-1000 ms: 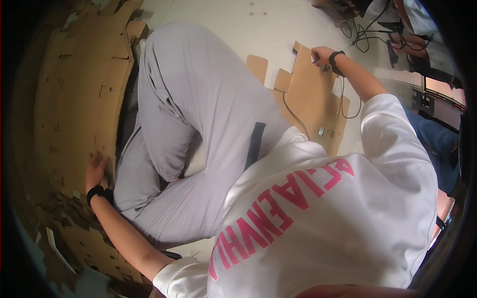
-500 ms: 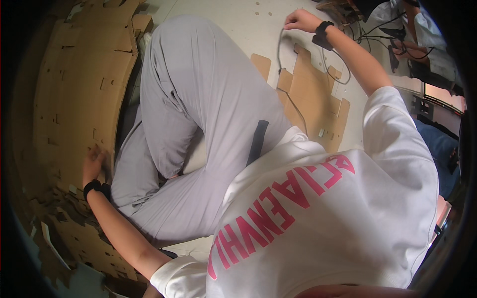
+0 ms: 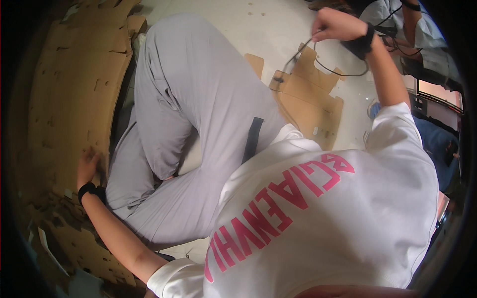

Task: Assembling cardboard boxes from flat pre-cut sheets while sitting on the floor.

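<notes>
My right hand (image 3: 339, 25) is raised at the upper right, its fingers pinched on a thin dark cable (image 3: 330, 69). One length of the cable hangs down to the left toward a cut cardboard piece (image 3: 318, 107) on the floor. Another length loops round below my wrist. At the left, my left hand (image 3: 88, 166) rests on a large brown cardboard sheet (image 3: 74, 99) with its fingers spread, nothing visible in them. Dark bands circle both wrists.
My bent legs in grey trousers (image 3: 194, 74) fill the middle. Torn cardboard scraps (image 3: 54, 218) lie at the lower left. Another person (image 3: 390, 20) sits among dark cables at the upper right. Blue fabric (image 3: 435, 144) shows at the right edge, below a pale screen-like panel (image 3: 439, 94).
My right hand has moved to the right and lifted the cable; its hanging length has swung over the cardboard piece. My left hand stays on the cardboard sheet, nearly in place.
</notes>
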The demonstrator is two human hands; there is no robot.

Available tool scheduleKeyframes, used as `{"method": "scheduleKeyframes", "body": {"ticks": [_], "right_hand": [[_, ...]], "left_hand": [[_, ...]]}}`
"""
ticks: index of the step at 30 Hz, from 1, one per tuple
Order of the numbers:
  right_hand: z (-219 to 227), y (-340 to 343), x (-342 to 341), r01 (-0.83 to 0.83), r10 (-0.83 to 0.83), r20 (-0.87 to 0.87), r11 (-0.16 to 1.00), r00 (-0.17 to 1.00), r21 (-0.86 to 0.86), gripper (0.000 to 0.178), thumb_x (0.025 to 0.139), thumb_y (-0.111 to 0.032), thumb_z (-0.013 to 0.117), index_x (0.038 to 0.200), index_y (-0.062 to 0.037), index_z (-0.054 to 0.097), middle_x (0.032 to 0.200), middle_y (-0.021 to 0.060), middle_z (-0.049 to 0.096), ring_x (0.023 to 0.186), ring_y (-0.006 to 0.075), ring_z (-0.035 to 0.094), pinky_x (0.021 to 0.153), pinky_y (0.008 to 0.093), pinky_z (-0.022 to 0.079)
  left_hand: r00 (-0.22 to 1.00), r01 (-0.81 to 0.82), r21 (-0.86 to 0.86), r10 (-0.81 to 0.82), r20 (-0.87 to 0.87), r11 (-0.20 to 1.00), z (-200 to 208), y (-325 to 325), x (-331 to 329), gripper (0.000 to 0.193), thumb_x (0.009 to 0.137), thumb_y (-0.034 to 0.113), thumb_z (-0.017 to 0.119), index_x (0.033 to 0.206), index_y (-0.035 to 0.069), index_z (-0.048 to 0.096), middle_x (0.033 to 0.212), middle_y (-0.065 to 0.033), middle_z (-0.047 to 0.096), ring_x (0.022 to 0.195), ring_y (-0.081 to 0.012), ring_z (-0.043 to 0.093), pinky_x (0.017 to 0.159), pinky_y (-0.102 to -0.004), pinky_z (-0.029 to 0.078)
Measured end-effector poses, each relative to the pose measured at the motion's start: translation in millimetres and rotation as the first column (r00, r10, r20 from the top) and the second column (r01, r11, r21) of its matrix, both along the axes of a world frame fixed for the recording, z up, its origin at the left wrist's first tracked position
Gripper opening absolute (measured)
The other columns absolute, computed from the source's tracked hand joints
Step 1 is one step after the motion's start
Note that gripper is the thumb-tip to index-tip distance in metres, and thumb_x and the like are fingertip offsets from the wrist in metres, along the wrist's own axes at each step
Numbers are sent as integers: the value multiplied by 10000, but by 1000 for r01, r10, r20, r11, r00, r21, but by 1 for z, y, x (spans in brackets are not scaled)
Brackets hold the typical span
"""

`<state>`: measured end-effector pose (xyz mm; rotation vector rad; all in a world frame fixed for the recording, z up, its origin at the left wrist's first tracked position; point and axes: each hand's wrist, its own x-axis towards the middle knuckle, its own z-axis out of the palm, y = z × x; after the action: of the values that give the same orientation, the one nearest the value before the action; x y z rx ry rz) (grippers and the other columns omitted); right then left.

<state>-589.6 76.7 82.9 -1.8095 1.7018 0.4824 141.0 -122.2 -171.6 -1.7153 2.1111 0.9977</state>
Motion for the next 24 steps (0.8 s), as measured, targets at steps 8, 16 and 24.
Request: {"method": "scheduleKeyframes", "body": {"ticks": [8, 16, 24], "right_hand": [[107, 59, -38, 112, -237, -423, 947, 874, -300, 167, 826, -118, 735, 890, 36, 729, 710, 172, 667, 660, 299, 639, 647, 362, 499], [9, 121, -45, 172, 54, -497, 901, 866, 399, 278, 654, -282, 842, 841, -81, 797, 790, 137, 732, 784, 316, 713, 694, 411, 558], [-74, 68, 44, -187, 190, 59, 981, 980, -42, 303, 814, -237, 766, 1044, -44, 735, 935, 131, 722, 938, 373, 662, 835, 465, 526]], "left_hand": [[999, 31, -35, -31, 22, 999, 8, 0, -9, 634, 911, 330, 669, 1401, -51, 536, 1404, -278, 559, 1337, -365, 522, 1116, -409, 391], [998, 56, -10, -56, 41, 998, -10, -9, 7, 646, 905, 335, 670, 1401, -55, 533, 1415, -273, 552, 1347, -367, 513, 1121, -412, 389], [991, -61, -81, 70, 115, 995, 28, 8, -25, 602, 850, 398, 683, 1314, 18, 628, 1348, -217, 619, 1268, -364, 583, 1066, -438, 465]]}}
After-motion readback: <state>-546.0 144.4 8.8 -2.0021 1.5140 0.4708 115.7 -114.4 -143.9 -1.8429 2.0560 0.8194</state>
